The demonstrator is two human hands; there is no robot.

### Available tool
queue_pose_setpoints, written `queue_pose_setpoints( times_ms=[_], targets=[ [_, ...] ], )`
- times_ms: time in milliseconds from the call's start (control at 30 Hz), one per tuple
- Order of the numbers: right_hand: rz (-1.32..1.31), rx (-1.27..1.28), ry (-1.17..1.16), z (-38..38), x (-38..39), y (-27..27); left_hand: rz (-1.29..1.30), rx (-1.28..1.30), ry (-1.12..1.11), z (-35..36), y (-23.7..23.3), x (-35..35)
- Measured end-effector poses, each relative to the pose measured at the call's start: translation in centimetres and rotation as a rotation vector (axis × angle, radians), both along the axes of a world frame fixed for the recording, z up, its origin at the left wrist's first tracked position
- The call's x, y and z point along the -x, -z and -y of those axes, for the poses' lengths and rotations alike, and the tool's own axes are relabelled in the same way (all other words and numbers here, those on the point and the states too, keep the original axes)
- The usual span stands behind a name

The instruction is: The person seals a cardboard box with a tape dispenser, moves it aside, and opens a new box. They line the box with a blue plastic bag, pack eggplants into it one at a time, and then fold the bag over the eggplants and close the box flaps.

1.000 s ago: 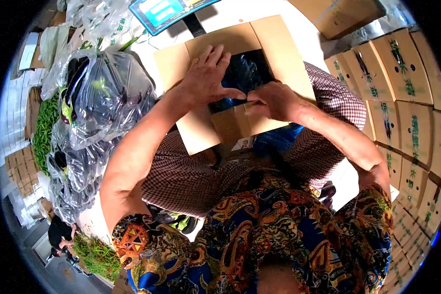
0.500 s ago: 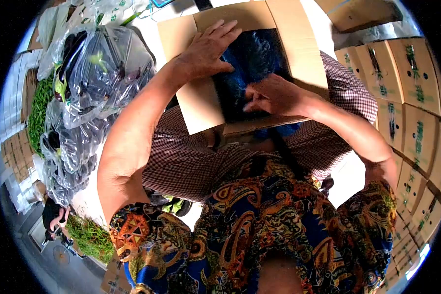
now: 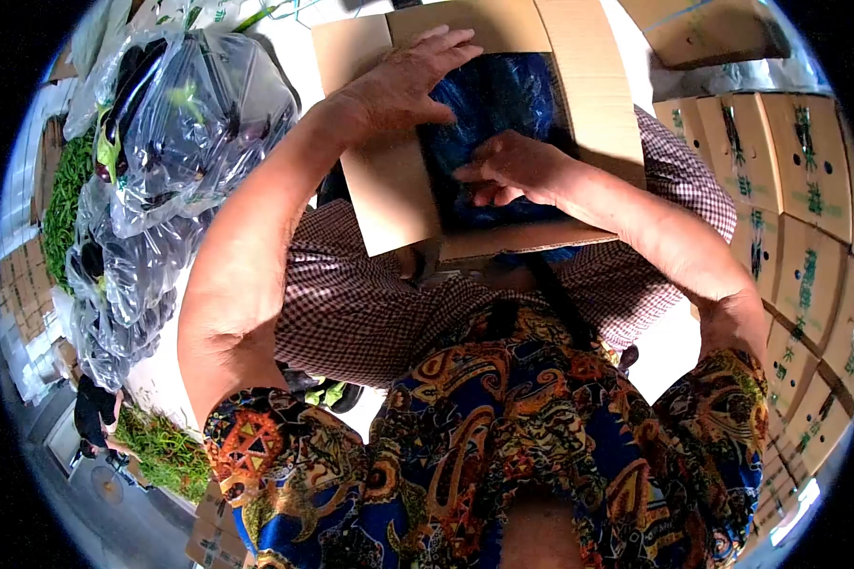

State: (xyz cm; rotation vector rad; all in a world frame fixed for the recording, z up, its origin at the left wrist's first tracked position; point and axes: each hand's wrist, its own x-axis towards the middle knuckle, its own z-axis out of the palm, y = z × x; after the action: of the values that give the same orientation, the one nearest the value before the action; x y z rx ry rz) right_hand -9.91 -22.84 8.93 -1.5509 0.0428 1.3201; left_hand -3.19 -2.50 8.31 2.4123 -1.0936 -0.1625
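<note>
A cardboard box (image 3: 588,95) rests in front of my lap with its flaps folded outward. Blue plastic film (image 3: 503,90) lines its inside. My left hand (image 3: 408,83) lies over the left flap and the box's upper-left corner, fingers stretched out and thumb reaching over the opening. Inside the opening, my right hand (image 3: 517,171) has its fingers curled against the blue film, near the front flap. Whether a fold of film is pinched in those fingers is hidden.
Clear plastic bags of eggplants (image 3: 199,114) stand on the left, beside green peppers (image 3: 66,209). More peppers (image 3: 166,450) lie at lower left, where a person (image 3: 95,412) is visible. Stacked cartons (image 3: 797,190) line the right; another box (image 3: 702,33) is at upper right.
My right hand has shifted slightly up and to the right over the blue film, its fingers still curled. My left hand stays spread on the box. The view has shifted slightly.
</note>
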Motion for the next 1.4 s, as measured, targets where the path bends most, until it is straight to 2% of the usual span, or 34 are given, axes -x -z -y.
queue_pose_setpoints(
  times_ms=[67, 167, 267, 367, 467, 567, 667, 767, 867, 900, 1000, 1033, 1133, 1200, 1267, 1400],
  targets=[
    [0.194, 0.098, -0.219, -0.6, -0.3, 0.6, 0.003, 0.007, 0.004, -0.1, -0.2, -0.1],
    [0.888, 0.153, -0.559, -1.1, -0.6, 0.3, 0.024, -0.002, -0.012, 0.0, -0.1, 0.1],
    [1.176, 0.257, -0.522, -2.2, 0.4, 1.5, 0.052, -0.013, -0.017, 0.0, -0.1, -0.2],
    [1.037, 0.385, -0.602, -2.3, 0.5, -0.9, 0.055, -0.014, -0.010, 0.0, -0.3, -0.3],
    [1.186, 0.311, -0.554, -2.0, 0.0, -1.6, 0.077, -0.005, -0.022, 0.4, 0.1, -0.2],
    [1.345, -0.057, -0.408, -1.0, -0.3, 0.7, 0.117, 0.033, -0.021, 0.2, 1.3, -0.6],
    [1.449, -0.110, -0.637, 0.9, -0.3, 0.8, 0.108, 0.059, -0.014, -0.1, 1.0, -0.5],
    [1.817, 0.039, -0.765, 1.0, 0.5, 0.9, 0.083, 0.069, -0.024, 0.2, 0.5, -0.5],
    [2.002, 0.002, -0.880, -0.6, 0.0, 2.7, 0.075, 0.056, -0.026, 0.1, 0.4, -0.9],
    [1.973, -0.004, -0.937, -0.7, -0.2, 3.0, 0.078, 0.062, -0.022, -0.1, 0.3, -0.9],
    [2.086, -0.200, -0.772, 0.2, -0.5, 2.5, 0.076, 0.110, -0.017, 0.0, 0.4, -1.0],
    [1.978, -0.211, -0.843, 0.2, -0.6, 3.1, 0.068, 0.134, -0.017, 0.0, 0.5, -0.8],
    [2.106, -0.074, -1.209, 1.4, -1.2, -2.2, 0.127, 0.151, -0.008, 0.2, 1.0, -1.3],
    [1.879, 0.009, -1.338, 0.7, 0.0, 3.1, 0.102, 0.064, -0.004, 0.4, 0.7, -1.4],
    [1.971, -0.064, -1.288, -0.8, -0.3, 1.8, 0.110, 0.051, -0.012, 0.2, 0.9, -1.5],
    [1.832, -0.108, -1.057, -0.1, -0.1, 2.5, 0.133, 0.080, -0.010, 0.3, 1.5, -1.2]
  ],
)
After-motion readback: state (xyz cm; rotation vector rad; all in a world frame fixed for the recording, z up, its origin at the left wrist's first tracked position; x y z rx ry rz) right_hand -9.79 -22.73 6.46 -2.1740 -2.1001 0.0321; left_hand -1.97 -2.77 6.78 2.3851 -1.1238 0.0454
